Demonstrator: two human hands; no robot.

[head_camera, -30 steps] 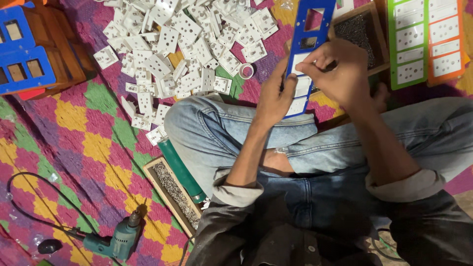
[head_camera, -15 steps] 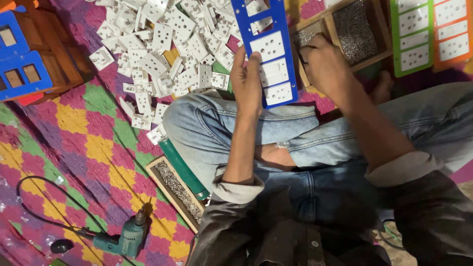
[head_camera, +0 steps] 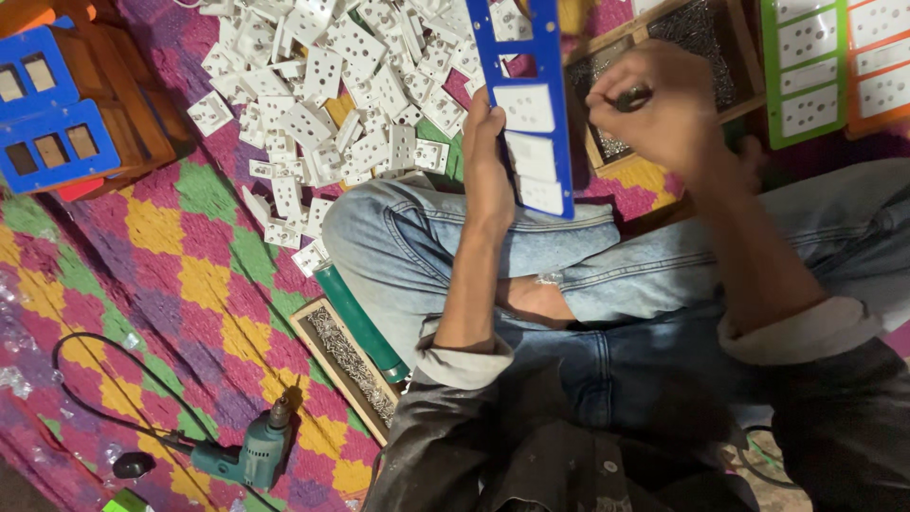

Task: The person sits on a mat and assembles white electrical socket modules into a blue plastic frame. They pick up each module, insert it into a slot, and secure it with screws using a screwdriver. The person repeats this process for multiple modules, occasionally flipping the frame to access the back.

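Head view: left hand (head_camera: 491,161) grips left edge of blue panel (head_camera: 527,104), fingers curled around it; panel rests upright against jeans-clad knee (head_camera: 398,237), white socket plates fitted in its cut-outs. Right hand (head_camera: 659,109) just right of panel, fingers closed, pinching small dark piece (head_camera: 633,97); what it is, cannot tell. Wooden tray of screws (head_camera: 735,47) right of panel, behind right hand. Heap of white socket plates (head_camera: 332,85) left of panel. Green drill (head_camera: 248,455) well below-left of panel, on patterned mat (head_camera: 171,246).

Pretty evenly lit from above on my feed, colours punchy, soft shadows under the drill (head_camera: 248,453). Right hand (head_camera: 664,109) slightly motion-blurred, dark jacket (head_camera: 531,446) loses detail.
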